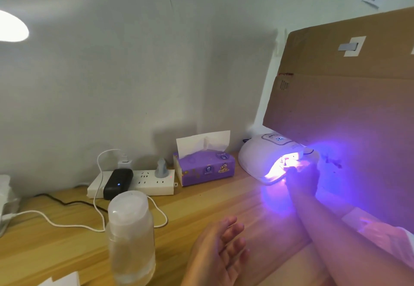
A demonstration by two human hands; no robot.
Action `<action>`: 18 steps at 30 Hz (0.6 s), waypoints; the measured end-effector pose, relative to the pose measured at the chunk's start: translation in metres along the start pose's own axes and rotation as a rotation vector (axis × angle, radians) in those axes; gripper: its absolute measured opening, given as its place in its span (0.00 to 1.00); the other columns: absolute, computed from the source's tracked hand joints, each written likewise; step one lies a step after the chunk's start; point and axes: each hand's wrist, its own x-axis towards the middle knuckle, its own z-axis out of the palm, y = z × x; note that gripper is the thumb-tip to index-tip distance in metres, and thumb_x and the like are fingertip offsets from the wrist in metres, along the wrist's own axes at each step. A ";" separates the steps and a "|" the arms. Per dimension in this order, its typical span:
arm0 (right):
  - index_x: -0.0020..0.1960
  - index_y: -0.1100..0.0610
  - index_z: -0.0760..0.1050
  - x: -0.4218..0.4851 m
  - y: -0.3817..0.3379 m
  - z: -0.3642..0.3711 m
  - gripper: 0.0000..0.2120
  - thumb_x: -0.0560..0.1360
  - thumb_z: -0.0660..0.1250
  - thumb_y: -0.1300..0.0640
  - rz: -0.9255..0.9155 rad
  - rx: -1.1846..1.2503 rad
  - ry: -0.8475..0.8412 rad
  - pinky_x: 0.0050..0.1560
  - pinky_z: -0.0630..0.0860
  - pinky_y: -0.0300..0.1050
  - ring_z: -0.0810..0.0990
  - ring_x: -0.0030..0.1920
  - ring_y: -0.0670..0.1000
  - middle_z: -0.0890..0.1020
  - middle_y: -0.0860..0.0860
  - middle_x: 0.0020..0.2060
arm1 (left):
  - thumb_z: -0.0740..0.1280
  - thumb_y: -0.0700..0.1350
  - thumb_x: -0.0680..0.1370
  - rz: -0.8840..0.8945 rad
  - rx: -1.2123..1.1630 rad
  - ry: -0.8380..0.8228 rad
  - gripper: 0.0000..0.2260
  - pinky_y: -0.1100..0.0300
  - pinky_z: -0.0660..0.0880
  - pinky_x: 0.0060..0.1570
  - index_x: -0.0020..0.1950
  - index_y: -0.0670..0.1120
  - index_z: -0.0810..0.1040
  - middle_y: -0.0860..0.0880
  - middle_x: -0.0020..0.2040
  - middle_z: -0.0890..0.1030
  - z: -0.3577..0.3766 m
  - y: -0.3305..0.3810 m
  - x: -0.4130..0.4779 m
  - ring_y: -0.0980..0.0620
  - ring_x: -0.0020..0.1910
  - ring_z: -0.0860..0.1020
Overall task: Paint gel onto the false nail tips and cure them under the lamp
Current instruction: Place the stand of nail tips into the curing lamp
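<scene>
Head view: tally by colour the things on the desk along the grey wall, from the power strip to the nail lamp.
White: 3, the long plastic power strip, the square charger plug in it, the domed nail lamp.
Black: 1, the rounded black box lying on the strip.
Grey: 1, the grey plug.
Purple: 1, the soft tissue pack.
Total: 6.

view: head, one wide-angle camera | from: above the near edge of the desk, left of and nearer than the nail lamp | facing: forward and down, toward the wall behind the lamp | nearness: bottle left of the lamp looms close; lamp farther back, right of centre | overlap: single view
</scene>
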 end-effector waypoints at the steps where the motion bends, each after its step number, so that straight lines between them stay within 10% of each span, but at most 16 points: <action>1: 0.64 0.60 0.69 0.002 -0.003 -0.001 0.16 0.76 0.62 0.64 -0.060 -0.012 0.065 0.52 0.71 0.52 0.77 0.57 0.61 0.75 0.58 0.61 | 0.66 0.40 0.79 -0.002 0.000 0.000 0.06 0.62 0.75 0.25 0.46 0.40 0.81 0.47 0.30 0.82 0.000 0.001 0.000 0.53 0.21 0.75; 5: 0.66 0.58 0.67 0.022 -0.030 0.006 0.21 0.74 0.63 0.63 -0.470 -0.183 0.012 0.53 0.73 0.54 0.74 0.60 0.61 0.78 0.57 0.59 | 0.63 0.43 0.80 -0.005 0.028 -0.024 0.08 0.61 0.74 0.29 0.48 0.41 0.80 0.47 0.31 0.82 -0.003 0.003 0.003 0.52 0.23 0.75; 10: 0.78 0.55 0.51 0.050 -0.059 0.033 0.35 0.77 0.65 0.52 -0.516 -0.585 -0.427 0.68 0.60 0.54 0.61 0.72 0.59 0.69 0.50 0.73 | 0.61 0.40 0.81 0.011 0.044 -0.035 0.09 0.59 0.76 0.23 0.47 0.37 0.78 0.43 0.29 0.81 -0.005 0.002 0.008 0.49 0.20 0.75; 18: 0.72 0.56 0.58 0.060 -0.047 0.044 0.26 0.79 0.59 0.47 -0.761 -0.853 -0.228 0.58 0.66 0.54 0.67 0.65 0.59 0.79 0.53 0.61 | 0.60 0.37 0.81 0.050 0.006 -0.045 0.11 0.56 0.75 0.19 0.44 0.34 0.79 0.39 0.29 0.80 -0.009 0.001 0.017 0.47 0.18 0.74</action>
